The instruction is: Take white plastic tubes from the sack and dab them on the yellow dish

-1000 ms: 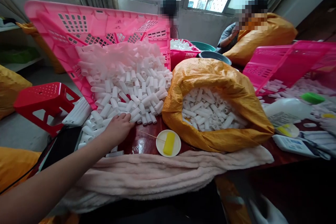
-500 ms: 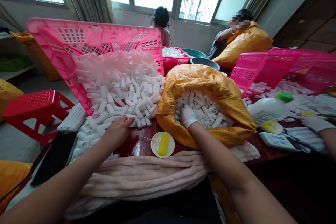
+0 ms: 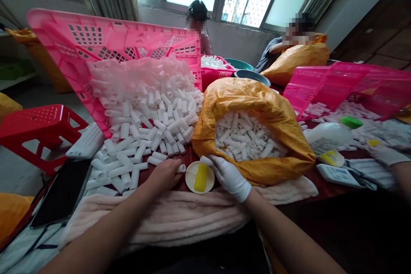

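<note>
My bare left hand (image 3: 167, 174) is closed by the table's front, and the end of a white plastic tube (image 3: 181, 168) pokes out at its fingertips. Across from it, my white-gloved right hand (image 3: 228, 175) pinches another short white tube (image 3: 205, 161) at the near edge of the orange woven sack (image 3: 276, 170). Between both hands lies a small round dish (image 3: 209, 184) bearing a yellow block (image 3: 201, 177). From the dish a thin stick (image 3: 190, 174) points toward my left hand. Similar tubes fill the sack's mouth.
Loose tubes (image 3: 150, 115) spill from a tilted pink basket (image 3: 118, 30) at left. A pink towel (image 3: 154, 214) lines the front edge, with a dark tablet (image 3: 61, 192) at left. A green-capped bottle (image 3: 330, 137) and another person's gloved hand (image 3: 388, 155) are right. Two people sit opposite.
My right hand has come out of the sack toward the dish and now holds a tube. My left hand has moved from the pile down and right to the dish, with a tube at its fingertips.
</note>
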Demonstrator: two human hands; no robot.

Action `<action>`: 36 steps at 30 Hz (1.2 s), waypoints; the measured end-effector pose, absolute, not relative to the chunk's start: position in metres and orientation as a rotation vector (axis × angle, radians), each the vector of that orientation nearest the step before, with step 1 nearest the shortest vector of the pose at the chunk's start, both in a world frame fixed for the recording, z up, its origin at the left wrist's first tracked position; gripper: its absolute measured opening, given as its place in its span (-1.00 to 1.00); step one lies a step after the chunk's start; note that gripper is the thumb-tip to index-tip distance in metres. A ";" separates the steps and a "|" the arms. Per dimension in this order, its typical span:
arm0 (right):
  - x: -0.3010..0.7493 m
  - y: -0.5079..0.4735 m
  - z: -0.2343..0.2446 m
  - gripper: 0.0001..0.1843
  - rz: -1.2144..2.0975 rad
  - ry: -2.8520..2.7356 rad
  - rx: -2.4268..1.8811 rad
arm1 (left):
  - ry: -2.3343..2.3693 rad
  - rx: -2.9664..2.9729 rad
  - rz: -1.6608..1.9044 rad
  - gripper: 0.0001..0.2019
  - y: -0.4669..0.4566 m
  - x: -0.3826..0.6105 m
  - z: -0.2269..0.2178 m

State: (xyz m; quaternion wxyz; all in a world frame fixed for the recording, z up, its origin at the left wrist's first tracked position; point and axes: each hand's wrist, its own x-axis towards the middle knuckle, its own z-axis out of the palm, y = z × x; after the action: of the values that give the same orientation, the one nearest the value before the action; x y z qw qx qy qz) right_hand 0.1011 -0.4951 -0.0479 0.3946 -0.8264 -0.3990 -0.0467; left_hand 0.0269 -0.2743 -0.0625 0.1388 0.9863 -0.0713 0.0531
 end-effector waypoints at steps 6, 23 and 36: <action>0.109 -0.501 -0.071 -0.69 -0.116 -1.199 -2.220 | -0.168 2.924 0.144 -0.86 -0.279 0.028 -0.066; 0.086 -0.518 -0.072 -0.70 -0.326 -1.478 -2.288 | -0.191 2.963 0.173 -0.90 -0.282 0.024 -0.066; 0.071 -0.520 -0.078 -0.69 -0.318 -1.628 -2.189 | -0.114 2.971 0.147 -0.86 -0.285 0.022 -0.064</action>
State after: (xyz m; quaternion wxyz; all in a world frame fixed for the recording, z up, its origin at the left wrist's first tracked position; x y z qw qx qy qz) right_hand 0.0708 -0.5200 -0.0783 0.1962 -0.7815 -0.5812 -0.1137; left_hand 0.0221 -0.2853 -0.0644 0.0824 0.9947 -0.0381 0.0492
